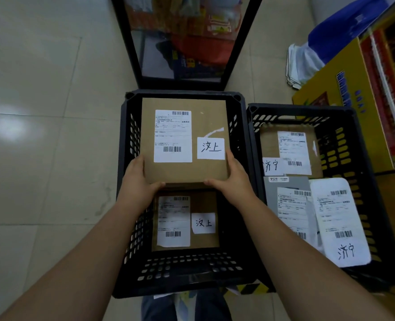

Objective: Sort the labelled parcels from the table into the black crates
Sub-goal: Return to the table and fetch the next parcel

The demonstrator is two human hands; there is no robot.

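Both hands, the left hand point(139, 181) and right hand point(232, 180), clamp the near corners of a flat brown cardboard parcel point(184, 140) with a white shipping label, held over the left black slotted plastic crate point(131, 228), where 1 similar parcel point(184, 220) lies. It looks stiff and light, so gripping its 2 side edges should keep it level. To the right, the second black crate point(344, 144) holds 3 parcels.

Five labelled parcels point(184, 140), two black crates point(127, 158), two hands point(137, 181).

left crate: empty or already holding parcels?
Holding one: a brown parcel with a handwritten tag lies on the left crate floor, below the box both hands hold.
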